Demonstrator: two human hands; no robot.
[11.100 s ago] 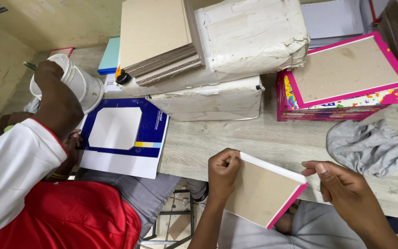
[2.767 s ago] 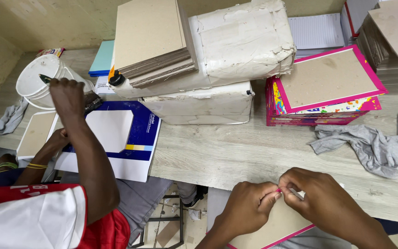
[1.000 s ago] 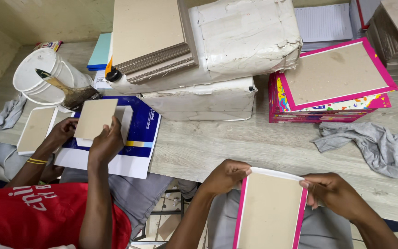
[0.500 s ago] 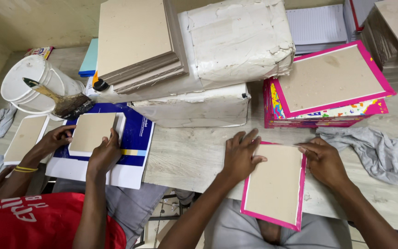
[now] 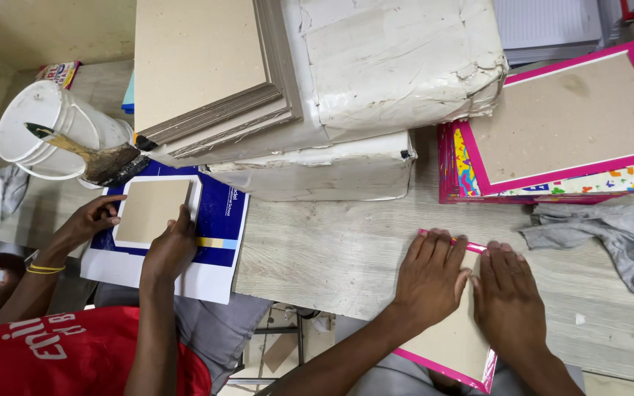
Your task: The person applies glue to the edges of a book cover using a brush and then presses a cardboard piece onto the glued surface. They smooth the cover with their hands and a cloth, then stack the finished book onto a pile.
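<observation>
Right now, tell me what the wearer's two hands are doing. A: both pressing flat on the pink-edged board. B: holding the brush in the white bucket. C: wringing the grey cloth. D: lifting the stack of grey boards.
A: the left hand and right hand lie palm-down, side by side, on the pink-edged board on the table.

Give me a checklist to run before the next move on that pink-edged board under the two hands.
1. Both hands flat on the board: left hand and right hand press palm down on the pink-edged board. Ok.
2. Board fully supported: its near end overhangs the table edge. Not ok.
3. Pink edge folded down all round: it shows at the far edge and the near corner; the rest is hidden by the hands. Cannot tell.
4. Grey cloth clear of the board: it lies apart, to the right. Ok.
5. Co-worker's hands clear of the board: they are on a separate blue sheet to the left. Ok.
</observation>
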